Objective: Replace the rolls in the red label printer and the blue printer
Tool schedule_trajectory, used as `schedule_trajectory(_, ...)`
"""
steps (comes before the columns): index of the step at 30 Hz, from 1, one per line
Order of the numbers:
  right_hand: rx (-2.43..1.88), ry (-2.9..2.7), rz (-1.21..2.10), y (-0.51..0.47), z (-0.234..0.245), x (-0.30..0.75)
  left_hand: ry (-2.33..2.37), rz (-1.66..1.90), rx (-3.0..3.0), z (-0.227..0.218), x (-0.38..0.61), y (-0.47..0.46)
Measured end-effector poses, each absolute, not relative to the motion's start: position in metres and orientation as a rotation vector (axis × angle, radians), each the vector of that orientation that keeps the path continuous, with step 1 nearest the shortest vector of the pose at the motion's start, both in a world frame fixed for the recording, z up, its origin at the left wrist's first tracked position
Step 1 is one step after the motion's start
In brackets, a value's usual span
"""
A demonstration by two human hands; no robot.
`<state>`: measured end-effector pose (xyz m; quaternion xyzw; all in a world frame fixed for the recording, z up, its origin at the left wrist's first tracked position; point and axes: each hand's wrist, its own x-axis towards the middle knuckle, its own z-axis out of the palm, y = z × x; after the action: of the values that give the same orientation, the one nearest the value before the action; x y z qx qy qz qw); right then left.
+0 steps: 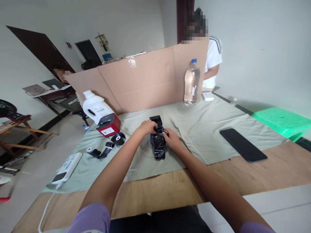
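A small black device (159,145) stands mid-table on the pale cloth (199,129). The left hand (148,127) curls closed over its top and the right hand (171,137) grips its side. A black phone (243,144) lies well apart to the right.

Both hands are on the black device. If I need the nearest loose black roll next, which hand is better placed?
Left, probably. The left hand rests on the device, on the side where the roll lies on the cloth. The right hand would have to cross the device.
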<state>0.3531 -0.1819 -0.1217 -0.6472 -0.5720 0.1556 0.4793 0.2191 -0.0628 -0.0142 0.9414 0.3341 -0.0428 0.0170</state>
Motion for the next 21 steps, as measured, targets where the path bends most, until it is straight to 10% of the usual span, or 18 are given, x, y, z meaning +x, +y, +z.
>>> schedule_trajectory(21,-1.604,-1.355,0.422,-0.184,-0.117,0.352,1.173,0.230,2.790,0.014,0.203,-0.071)
